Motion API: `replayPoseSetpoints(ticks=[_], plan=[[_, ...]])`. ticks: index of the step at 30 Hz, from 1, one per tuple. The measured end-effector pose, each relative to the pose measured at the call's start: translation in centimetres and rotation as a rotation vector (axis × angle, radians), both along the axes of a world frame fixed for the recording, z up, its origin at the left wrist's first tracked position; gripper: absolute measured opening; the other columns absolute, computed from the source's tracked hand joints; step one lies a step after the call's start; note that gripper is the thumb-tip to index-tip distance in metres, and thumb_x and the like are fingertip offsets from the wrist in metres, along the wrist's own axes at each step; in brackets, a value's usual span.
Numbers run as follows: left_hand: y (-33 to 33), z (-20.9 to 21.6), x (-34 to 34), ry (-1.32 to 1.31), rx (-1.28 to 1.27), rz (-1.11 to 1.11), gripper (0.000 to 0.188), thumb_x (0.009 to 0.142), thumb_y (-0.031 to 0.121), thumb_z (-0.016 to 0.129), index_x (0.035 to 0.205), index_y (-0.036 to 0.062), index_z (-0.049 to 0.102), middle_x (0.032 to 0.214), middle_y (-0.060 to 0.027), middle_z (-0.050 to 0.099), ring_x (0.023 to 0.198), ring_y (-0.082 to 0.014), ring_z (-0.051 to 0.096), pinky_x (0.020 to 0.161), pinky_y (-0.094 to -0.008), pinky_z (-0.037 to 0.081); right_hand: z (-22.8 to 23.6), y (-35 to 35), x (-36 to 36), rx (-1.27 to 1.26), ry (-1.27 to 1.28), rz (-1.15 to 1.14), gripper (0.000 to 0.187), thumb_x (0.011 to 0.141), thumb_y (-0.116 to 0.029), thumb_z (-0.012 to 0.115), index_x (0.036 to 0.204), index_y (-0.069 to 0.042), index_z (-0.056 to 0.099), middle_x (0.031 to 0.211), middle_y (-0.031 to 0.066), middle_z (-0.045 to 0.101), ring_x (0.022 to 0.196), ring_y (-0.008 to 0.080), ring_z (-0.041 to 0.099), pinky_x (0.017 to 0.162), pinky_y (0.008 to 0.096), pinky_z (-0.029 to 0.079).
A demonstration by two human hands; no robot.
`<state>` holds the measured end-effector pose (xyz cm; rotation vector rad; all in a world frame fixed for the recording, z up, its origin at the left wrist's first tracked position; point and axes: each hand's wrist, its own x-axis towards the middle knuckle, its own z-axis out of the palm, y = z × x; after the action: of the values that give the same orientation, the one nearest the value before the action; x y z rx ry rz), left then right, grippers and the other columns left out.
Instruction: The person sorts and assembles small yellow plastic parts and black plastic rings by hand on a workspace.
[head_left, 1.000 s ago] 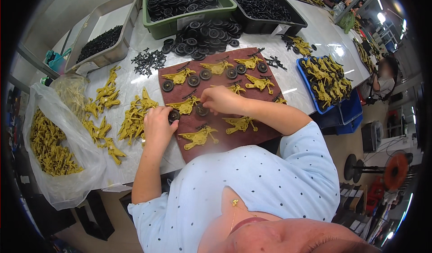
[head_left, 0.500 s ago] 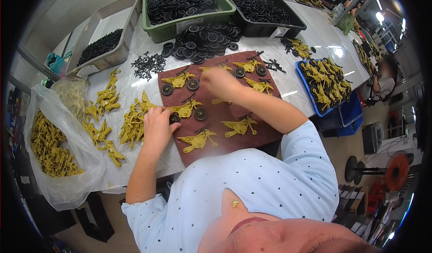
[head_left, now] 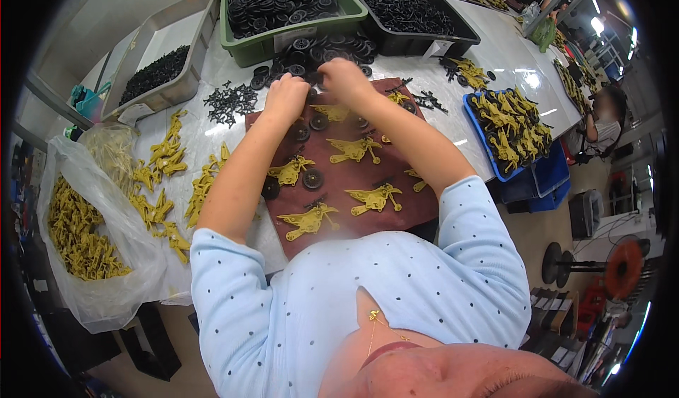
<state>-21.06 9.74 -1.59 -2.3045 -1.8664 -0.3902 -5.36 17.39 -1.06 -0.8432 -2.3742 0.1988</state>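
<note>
Both my hands are side by side at the near edge of a loose pile of black toy wheels. My left hand has its fingers curled down, with a dark wheel against them. My right hand reaches into the pile with bent fingers, and their tips are hidden among the wheels. Below my forearms lies a reddish-brown mat bearing several yellow toy motorbike frames, small black parts beside some of them. Some frames have black wheels lying next to them.
Behind the pile stand a green bin of wheels and a black bin of small parts. A grey tray is back left. Yellow frames fill a clear bag at left. A blue tray holds assembled pieces at right.
My left hand has left the wheel at the mat's left side and moved up to the wheel pile. My right hand has moved from the mat's upper part to the pile.
</note>
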Motion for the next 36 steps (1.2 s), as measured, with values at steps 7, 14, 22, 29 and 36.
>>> replayPoseSetpoints(ticks=[7, 14, 22, 29, 36], plan=[[1.9, -1.9, -0.4, -0.051, 0.068, -0.122, 0.013, 0.072, 0.012, 0.065, 0.082, 0.0054, 0.07, 0.087, -0.0089, 0.066, 0.091, -0.0282, 0.06, 0.079, -0.0396, 0.049, 4.2, -6.5, 9.7, -0.529, 0.103, 0.051, 0.02, 0.084, -0.008, 0.061, 0.101, 0.001, 0.064, 0.081, 0.0102, 0.065, 0.065, 0.0147, 0.061, 0.06, 0.0286, 0.051], [2.1, -1.6, -0.6, -0.211, 0.104, -0.04, 0.015, 0.082, 0.014, 0.059, 0.089, 0.0049, 0.068, 0.089, -0.012, 0.066, 0.089, -0.0297, 0.06, 0.079, -0.0397, 0.049, 2.3, -10.7, 12.8, -0.992, 0.044, -0.021, 0.014, 0.086, -0.002, 0.058, 0.099, 0.003, 0.06, 0.079, 0.0081, 0.064, 0.064, 0.0126, 0.06, 0.056, 0.0261, 0.05], [-5.5, 1.3, 6.2, -0.662, -0.017, -0.098, 0.011, 0.083, 0.011, 0.061, 0.09, 0.0017, 0.061, 0.084, -0.017, 0.064, 0.085, -0.0343, 0.059, 0.074, -0.0427, 0.047, -0.7, -10.7, 14.1, -0.883, -0.06, -0.088, 0.014, 0.085, -0.004, 0.06, 0.098, 0.003, 0.058, 0.076, 0.0114, 0.063, 0.061, 0.018, 0.06, 0.055, 0.0316, 0.049], [-11.0, 1.1, 7.7, -0.474, -0.185, 0.005, 0.013, 0.081, 0.011, 0.064, 0.089, 0.0023, 0.06, 0.079, -0.0147, 0.064, 0.08, -0.0338, 0.058, 0.072, -0.0432, 0.046, -0.6, -11.2, 14.4, -0.882, -0.036, -0.087, 0.015, 0.084, -0.005, 0.061, 0.096, 0.003, 0.057, 0.076, 0.0132, 0.063, 0.065, 0.0238, 0.062, 0.06, 0.0351, 0.049], [-10.8, -1.3, 6.8, -0.444, 0.026, -0.127, 0.01, 0.078, 0.008, 0.065, 0.085, 0.0015, 0.064, 0.079, -0.0139, 0.061, 0.08, -0.0329, 0.057, 0.073, -0.0414, 0.046, 0.0, -12.1, 14.1, -0.559, -0.099, -0.014, 0.013, 0.079, -0.003, 0.061, 0.091, 0.002, 0.058, 0.085, 0.0189, 0.062, 0.084, 0.0356, 0.061, 0.073, 0.0411, 0.047]])
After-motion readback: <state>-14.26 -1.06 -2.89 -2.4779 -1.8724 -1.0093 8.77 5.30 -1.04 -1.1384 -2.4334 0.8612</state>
